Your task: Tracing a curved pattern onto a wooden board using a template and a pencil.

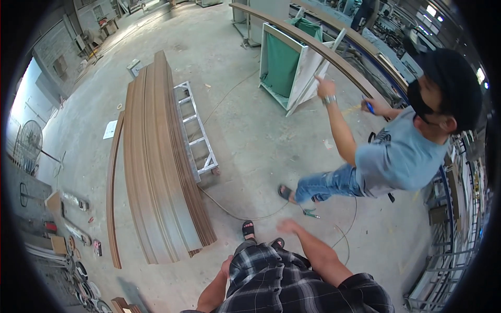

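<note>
My left hand (226,266) hangs low against my body beside the plaid shirt; its fingers are mostly hidden. My right hand (288,226) is raised in front of me over the floor, smeared by motion, so its fingers do not show clearly. Ahead and to the left lies a stack of long brown grooved panels (148,172), nearest to my left hand. One narrow brown strip (116,193) rests on the floor along the stack's left side. A white ladder-like metal frame (195,128) sits along the stack's right side.
At the right a co-worker (404,156) in a cap and mask points with one hand and holds a blue pen-like object (370,108) in the other. A green-panelled crate (282,65) stands beyond. A hose (245,217) crosses the floor. A fan (30,140) stands at the left.
</note>
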The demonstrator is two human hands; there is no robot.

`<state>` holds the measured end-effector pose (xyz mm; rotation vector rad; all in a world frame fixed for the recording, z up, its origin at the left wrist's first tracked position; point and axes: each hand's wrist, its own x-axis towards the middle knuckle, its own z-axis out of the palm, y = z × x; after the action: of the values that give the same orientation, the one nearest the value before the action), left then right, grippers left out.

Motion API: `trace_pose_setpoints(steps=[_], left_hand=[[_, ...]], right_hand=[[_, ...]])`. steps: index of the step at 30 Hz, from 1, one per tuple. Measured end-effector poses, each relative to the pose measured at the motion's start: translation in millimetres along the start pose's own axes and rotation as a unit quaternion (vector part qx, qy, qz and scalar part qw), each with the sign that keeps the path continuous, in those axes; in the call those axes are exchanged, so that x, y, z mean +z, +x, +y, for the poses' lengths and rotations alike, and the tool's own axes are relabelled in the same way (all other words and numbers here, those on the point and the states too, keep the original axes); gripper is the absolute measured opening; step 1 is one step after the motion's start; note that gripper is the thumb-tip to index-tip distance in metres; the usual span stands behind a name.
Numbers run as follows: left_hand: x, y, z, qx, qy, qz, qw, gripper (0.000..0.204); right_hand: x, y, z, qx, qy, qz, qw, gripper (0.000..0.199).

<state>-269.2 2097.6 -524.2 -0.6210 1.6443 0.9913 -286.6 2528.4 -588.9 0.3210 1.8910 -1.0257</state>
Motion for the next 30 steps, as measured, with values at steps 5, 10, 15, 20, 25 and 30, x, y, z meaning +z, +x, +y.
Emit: trace_pose_setpoints(steps=[5,10,15,20,25,30], left_hand=[[12.4,18.9,52.9,-0.155,-0.217,-0.066,0.962,0.047],[-18.2,35.5,107.0,-0.191,-0.24,-0.222,0.925,0.06],[-59.6,46.2,163.0,-0.225,-0.247,-0.236,0.913,0.067],[-88.3,90.3,233.9,-0.253,-0.195,-0.202,0.926,0.071],[-139.2,168.0,303.6,-0.225,-0.075,-0.166,0.957,0.072],[-75.4,214.5,466.0,-0.138,-0.051,0.006,0.989,0.062]], right_hand=[[144.0,-186.8,149.7,0.118,0.253,-0.081,0.957,0.04],[155.8,-253.5,137.4,0.366,0.503,-0.042,0.781,0.059],[123.3,-140.1,59.7,0.13,0.541,0.034,0.83,0.077],[29.4,-7.6,-41.7,0.154,0.381,0.205,0.888,0.064],[-96.2,28.5,-88.6,0.145,0.481,0.224,0.835,0.059],[-189.2,120.1,-28.5,0.182,0.397,0.161,0.885,0.047]])
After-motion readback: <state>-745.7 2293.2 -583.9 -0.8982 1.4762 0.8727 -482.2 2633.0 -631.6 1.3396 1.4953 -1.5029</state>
